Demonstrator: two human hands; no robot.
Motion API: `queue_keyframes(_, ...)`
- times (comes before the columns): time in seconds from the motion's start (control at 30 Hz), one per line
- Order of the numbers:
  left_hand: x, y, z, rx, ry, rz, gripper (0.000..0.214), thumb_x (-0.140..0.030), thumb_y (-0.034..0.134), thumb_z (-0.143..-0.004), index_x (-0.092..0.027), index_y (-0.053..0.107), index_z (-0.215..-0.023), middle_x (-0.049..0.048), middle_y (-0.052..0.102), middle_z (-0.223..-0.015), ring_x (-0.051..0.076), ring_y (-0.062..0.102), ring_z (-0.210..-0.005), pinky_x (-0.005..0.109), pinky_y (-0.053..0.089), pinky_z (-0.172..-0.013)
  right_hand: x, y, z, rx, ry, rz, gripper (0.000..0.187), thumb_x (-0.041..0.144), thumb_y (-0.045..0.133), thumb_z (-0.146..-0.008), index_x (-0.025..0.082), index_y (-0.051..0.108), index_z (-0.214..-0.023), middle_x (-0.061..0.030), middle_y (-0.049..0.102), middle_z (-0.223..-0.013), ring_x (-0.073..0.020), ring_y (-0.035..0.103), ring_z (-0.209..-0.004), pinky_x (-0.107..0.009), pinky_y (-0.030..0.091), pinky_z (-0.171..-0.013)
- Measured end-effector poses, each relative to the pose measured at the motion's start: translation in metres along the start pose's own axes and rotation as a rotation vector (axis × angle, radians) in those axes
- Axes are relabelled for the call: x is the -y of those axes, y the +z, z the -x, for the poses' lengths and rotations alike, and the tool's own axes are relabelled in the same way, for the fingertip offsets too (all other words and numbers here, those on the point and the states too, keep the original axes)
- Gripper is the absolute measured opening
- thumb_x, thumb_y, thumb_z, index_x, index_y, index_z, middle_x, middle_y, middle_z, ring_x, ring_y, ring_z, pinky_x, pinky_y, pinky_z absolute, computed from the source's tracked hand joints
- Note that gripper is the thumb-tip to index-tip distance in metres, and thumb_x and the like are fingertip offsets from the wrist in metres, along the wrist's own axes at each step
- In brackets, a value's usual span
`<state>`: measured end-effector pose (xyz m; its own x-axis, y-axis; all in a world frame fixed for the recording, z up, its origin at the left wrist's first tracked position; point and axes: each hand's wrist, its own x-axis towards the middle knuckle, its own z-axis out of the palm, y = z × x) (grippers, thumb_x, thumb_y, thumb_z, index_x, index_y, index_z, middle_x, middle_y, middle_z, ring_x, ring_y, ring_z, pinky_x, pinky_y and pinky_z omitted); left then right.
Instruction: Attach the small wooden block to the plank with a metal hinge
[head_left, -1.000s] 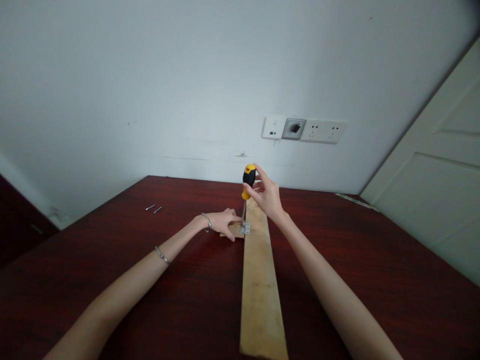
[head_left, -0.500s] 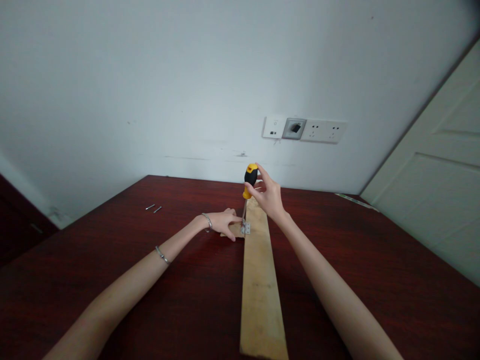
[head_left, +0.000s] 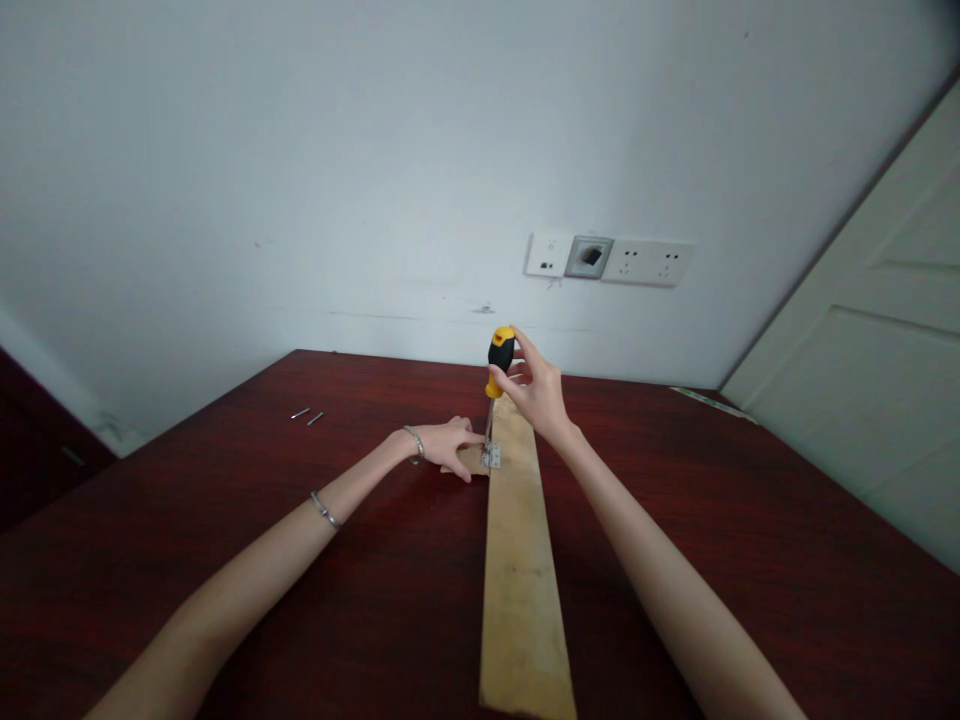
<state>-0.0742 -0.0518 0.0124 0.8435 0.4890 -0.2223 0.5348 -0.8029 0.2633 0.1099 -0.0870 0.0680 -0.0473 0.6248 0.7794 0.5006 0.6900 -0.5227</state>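
My right hand (head_left: 537,397) is closed around the yellow and black handle of a screwdriver (head_left: 501,352), held nearly upright. Its shaft runs down to a small metal hinge (head_left: 491,456) at the left edge of a long wooden board (head_left: 521,590). A short piece of wood or cardboard (head_left: 472,461) lies against the board's left side, beneath the hinge. My left hand (head_left: 444,446) rests on that piece with thumb and fingers spread, a fingertip close to the screwdriver's tip. Whether the tip sits in a screw is too small to tell.
Two screws (head_left: 307,416) lie on the dark red table (head_left: 360,600) to the left. Wall sockets (head_left: 649,262) and a plugged-in adapter (head_left: 592,257) are on the wall behind. A thin patterned strip (head_left: 712,403) lies at the back right, near a white door (head_left: 885,330).
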Motion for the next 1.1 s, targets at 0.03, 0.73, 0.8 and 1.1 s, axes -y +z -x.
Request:
queue_keyframes(0.03, 0.000, 0.000, 0.000, 0.000, 0.000, 0.003, 0.073, -0.054, 0.068, -0.068, -0.020, 0.048, -0.129, 0.0083, 0.044, -0.105, 0.027, 0.040, -0.104, 0.031, 0.035, -0.089, 0.000, 0.000, 0.000, 0.003, -0.004, -0.001, 0.066, 0.041, 0.058, -0.080, 0.022, 0.036, -0.139, -0.0064, 0.062, -0.097, -0.0109, 0.060, -0.061, -0.025, 0.055, -0.057)
queue_keyframes(0.73, -0.002, -0.001, 0.001, 0.002, -0.006, -0.011, 0.071, -0.050, 0.070, -0.068, -0.023, 0.047, -0.130, 0.0063, 0.043, -0.103, 0.025, 0.040, -0.104, 0.029, 0.035, -0.090, 0.002, 0.004, 0.001, 0.029, -0.040, 0.019, 0.064, 0.042, 0.058, -0.080, 0.025, 0.036, -0.137, -0.0053, 0.061, -0.096, -0.0112, 0.060, -0.062, -0.025, 0.053, -0.056)
queue_keyframes(0.8, -0.003, -0.001, 0.001, 0.004, -0.010, -0.008, 0.071, -0.049, 0.070, -0.067, -0.024, 0.047, -0.130, 0.0060, 0.043, -0.102, 0.024, 0.040, -0.103, 0.028, 0.035, -0.089, 0.006, 0.003, 0.001, 0.057, -0.021, 0.035, 0.065, 0.042, 0.059, -0.079, 0.024, 0.035, -0.137, -0.0055, 0.061, -0.097, -0.0115, 0.060, -0.061, -0.025, 0.052, -0.056)
queue_keyframes(1.1, -0.005, -0.003, 0.003, -0.010, -0.013, -0.026, 0.067, -0.050, 0.067, -0.067, -0.026, 0.050, -0.128, 0.0054, 0.042, -0.101, 0.025, 0.039, -0.101, 0.031, 0.035, -0.090, 0.038, -0.004, -0.003, 0.235, -0.032, 0.235, 0.066, 0.040, 0.058, -0.081, 0.025, 0.028, -0.137, -0.0069, 0.060, -0.102, -0.0149, 0.061, -0.069, -0.030, 0.052, -0.065)
